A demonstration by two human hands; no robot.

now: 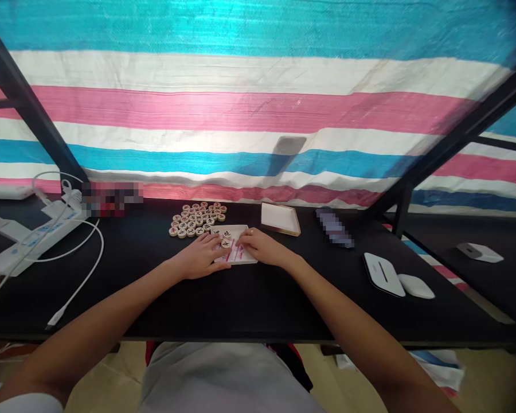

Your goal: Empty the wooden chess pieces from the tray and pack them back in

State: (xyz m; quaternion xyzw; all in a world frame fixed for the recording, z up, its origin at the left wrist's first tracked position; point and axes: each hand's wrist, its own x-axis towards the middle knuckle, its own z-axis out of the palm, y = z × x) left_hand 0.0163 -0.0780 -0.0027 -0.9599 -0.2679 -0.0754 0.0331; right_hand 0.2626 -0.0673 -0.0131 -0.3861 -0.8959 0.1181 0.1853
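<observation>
A shallow white box [246,260] with pink printing inside lies on the black table. It holds a few round Chinese chess pieces [226,243]. My left hand [201,255] lies across the box's left side, fingers apart and thumb stretched along the near edge. Its fingertips are beside the pieces. From the right, my right hand [261,246] reaches over the box wall with bent fingers pressed together inside; whatever they may hold is hidden. Just beyond my left hand, rows of Chinese chess pieces [192,224] with red and black characters lie flat.
The box lid [279,218] lies at the back right, beside a blurred phone-like object [334,228]. Farther right are a white-topped device [383,274] and a white rounded case [416,285]. A power strip [30,244] and white cables [86,287] occupy the left. Striped sheeting [249,109] hangs behind.
</observation>
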